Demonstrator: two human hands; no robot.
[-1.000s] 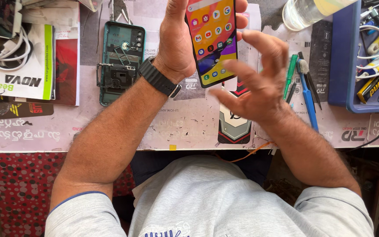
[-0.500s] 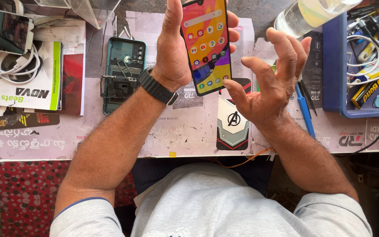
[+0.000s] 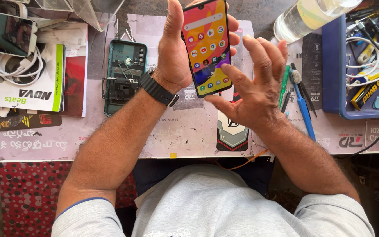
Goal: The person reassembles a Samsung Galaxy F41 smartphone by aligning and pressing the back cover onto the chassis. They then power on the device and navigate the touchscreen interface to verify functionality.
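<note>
Both hands are raised above the worktable, at about twelve o'clock from the person's chest. Left hand point(image 3: 176, 61), with a black wristband point(image 3: 158, 89) on its wrist, is wrapped around a slim black-edged smartphone with a lit orange and purple screen of app icons point(image 3: 207, 48), thumb along the phone's nine o'clock edge and fingertips showing at its three o'clock edge. Right hand point(image 3: 253, 85) is spread wide and holds nothing; its thumb tip rests on the lower part of the screen, while the other fingers fan out just beside the phone at three o'clock. Under the hands, a dark phone back cover with a red and white emblem point(image 3: 232, 131) lies on the printed, scuffed work mat point(image 3: 180, 131). At nine o'clock from the left wrist lies an opened teal phone frame with bare insides point(image 3: 123, 74). At three o'clock from the right hand sit a blue-handled tool point(image 3: 304, 109) and a blue plastic tray of cables point(image 3: 332, 66).
</note>
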